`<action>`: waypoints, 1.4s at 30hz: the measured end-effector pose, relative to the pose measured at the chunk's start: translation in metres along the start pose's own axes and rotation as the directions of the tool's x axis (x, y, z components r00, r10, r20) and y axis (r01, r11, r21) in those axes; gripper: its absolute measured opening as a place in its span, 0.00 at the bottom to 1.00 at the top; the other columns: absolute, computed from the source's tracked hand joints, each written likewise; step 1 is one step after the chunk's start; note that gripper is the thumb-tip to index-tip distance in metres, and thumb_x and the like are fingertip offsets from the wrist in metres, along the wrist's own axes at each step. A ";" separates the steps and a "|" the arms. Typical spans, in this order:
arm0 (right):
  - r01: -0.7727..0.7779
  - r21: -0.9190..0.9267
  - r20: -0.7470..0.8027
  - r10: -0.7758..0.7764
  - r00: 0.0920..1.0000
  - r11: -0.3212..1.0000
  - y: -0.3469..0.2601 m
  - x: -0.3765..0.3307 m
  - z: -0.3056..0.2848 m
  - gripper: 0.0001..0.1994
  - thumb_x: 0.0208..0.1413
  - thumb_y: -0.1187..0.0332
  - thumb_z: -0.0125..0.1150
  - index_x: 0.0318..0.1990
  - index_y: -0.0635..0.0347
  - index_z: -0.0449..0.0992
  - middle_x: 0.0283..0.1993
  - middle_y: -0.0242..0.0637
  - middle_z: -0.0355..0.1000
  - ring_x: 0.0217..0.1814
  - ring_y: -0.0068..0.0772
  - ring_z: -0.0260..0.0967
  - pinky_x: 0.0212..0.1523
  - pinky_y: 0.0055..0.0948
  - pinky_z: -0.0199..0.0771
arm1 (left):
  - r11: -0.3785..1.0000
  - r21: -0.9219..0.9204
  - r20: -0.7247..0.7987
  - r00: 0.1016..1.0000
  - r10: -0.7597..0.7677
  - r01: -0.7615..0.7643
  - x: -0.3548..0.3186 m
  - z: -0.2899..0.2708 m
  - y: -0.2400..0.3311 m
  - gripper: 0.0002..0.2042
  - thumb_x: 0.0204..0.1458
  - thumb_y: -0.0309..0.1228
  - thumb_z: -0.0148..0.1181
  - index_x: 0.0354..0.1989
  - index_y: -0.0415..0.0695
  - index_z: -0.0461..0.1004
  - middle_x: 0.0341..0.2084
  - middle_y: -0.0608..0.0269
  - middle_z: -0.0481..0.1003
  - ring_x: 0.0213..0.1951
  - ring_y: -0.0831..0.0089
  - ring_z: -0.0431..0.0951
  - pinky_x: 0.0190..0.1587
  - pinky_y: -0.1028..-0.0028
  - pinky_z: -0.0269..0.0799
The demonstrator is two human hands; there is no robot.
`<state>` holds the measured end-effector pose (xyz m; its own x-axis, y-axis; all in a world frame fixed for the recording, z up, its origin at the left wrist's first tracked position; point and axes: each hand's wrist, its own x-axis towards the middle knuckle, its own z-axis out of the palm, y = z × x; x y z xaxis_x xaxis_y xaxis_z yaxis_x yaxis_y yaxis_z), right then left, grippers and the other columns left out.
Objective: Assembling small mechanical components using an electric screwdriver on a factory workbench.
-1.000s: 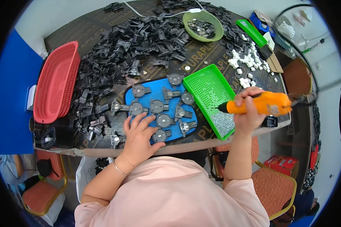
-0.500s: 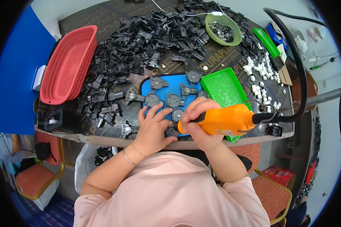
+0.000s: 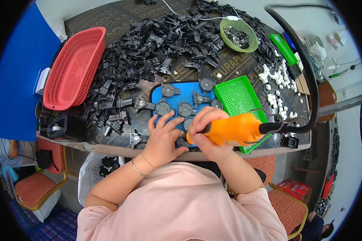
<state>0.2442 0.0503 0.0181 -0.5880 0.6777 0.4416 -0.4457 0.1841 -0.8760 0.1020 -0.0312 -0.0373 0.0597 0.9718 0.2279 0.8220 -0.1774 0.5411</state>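
My right hand is wrapped round an orange electric screwdriver, its nose tilted down to the left over a round black plastic part at the near edge of a blue mat. The tip is mostly hidden by my fingers. My left hand lies with fingers spread over the mat's near left corner, its thumb beside that part. Several similar parts rest on the mat, among them a round-topped one just past my left fingertips. Left of the mat lies a black part with a metal piece.
A large heap of black plastic parts covers the table's back and left. Red baskets stand at the left; a green tray adjoins the mat. White pieces and a green bowl lie beyond. A black cable loops from the screwdriver.
The screwdriver's rear end has swung slightly toward me and left, and its cable has shifted. My left hand stays in nearly the same place.
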 end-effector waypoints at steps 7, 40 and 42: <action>0.003 -0.049 0.057 0.000 0.998 0.999 0.002 0.005 0.007 0.12 0.44 0.81 0.60 0.35 0.59 0.67 0.33 0.36 0.66 0.33 0.26 0.67 0.36 0.23 0.69 | 1.000 0.020 -0.023 1.000 0.007 -0.007 0.001 0.001 -0.001 0.16 0.31 0.40 0.71 0.29 0.47 0.78 0.51 0.65 0.69 0.60 0.59 0.58 0.60 0.49 0.42; 0.091 -0.237 -0.534 -0.208 0.820 0.967 -0.030 -0.034 -0.123 0.09 0.48 0.80 0.57 0.37 0.65 0.67 0.32 0.39 0.66 0.26 0.26 0.65 0.27 0.23 0.67 | 0.997 0.073 -0.003 1.000 0.006 -0.006 0.000 -0.002 0.011 0.19 0.26 0.37 0.74 0.29 0.44 0.76 0.52 0.62 0.69 0.61 0.57 0.58 0.62 0.50 0.42; 0.098 -0.227 -0.538 -0.208 0.817 0.969 -0.029 -0.033 -0.122 0.09 0.48 0.80 0.57 0.37 0.65 0.67 0.32 0.39 0.66 0.25 0.26 0.65 0.27 0.23 0.67 | 0.997 0.072 -0.004 1.000 0.006 -0.006 0.000 -0.002 0.011 0.19 0.27 0.37 0.74 0.29 0.44 0.76 0.52 0.62 0.69 0.61 0.57 0.58 0.62 0.50 0.42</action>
<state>0.3591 0.1098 0.0053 -0.0238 0.8982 0.4389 -0.3364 0.4062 -0.8496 0.1101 -0.0337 -0.0291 0.0625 0.9700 0.2347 0.8601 -0.1717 0.4804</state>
